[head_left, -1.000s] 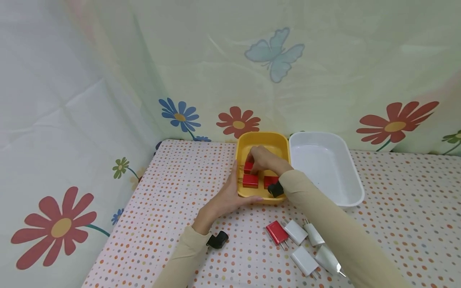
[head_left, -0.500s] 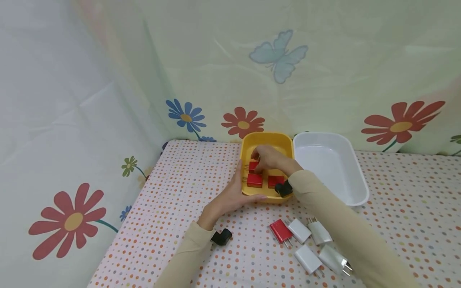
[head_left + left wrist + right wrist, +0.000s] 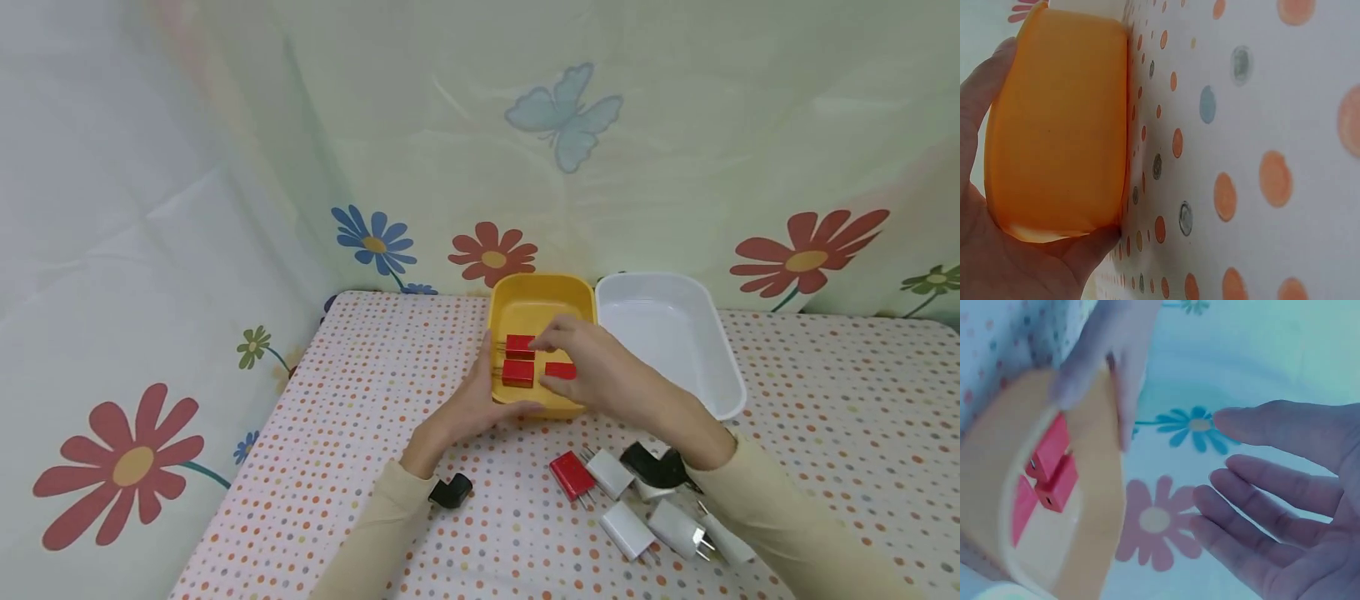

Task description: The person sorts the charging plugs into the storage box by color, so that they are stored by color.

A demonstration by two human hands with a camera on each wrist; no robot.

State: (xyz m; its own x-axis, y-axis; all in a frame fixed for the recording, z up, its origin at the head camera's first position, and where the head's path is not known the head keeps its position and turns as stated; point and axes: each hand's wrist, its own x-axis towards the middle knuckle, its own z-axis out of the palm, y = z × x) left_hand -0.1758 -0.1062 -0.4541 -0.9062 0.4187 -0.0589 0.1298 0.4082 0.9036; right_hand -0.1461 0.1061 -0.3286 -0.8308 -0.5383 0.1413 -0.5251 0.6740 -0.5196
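Observation:
A yellow plastic tub [image 3: 542, 312] holds three red charger plugs [image 3: 518, 373], two of them lined up at its left with prongs pointing left. My left hand [image 3: 467, 410] holds the tub by its front left corner, fingers along the left wall and thumb across the front. In the left wrist view the orange-looking tub wall [image 3: 1060, 119] sits between fingers and thumb. Over the tub's right front side hovers my right hand [image 3: 615, 379], thumb and fingers spread apart. The right wrist view shows this hand [image 3: 1285, 506] with nothing in its grasp.
A white tray [image 3: 667, 342] adjoins the tub on the right. In front, on the dotted tablecloth [image 3: 375, 358], lie a red charger plug [image 3: 572, 476] and several white charger plugs [image 3: 627, 529], partly under the right wrist. A flowered curtain [image 3: 420, 150] hangs behind.
My right hand has let go of a red charger plug in the tub and drawn back to the right and nearer, fingers parting. My left hand stays on the tub.

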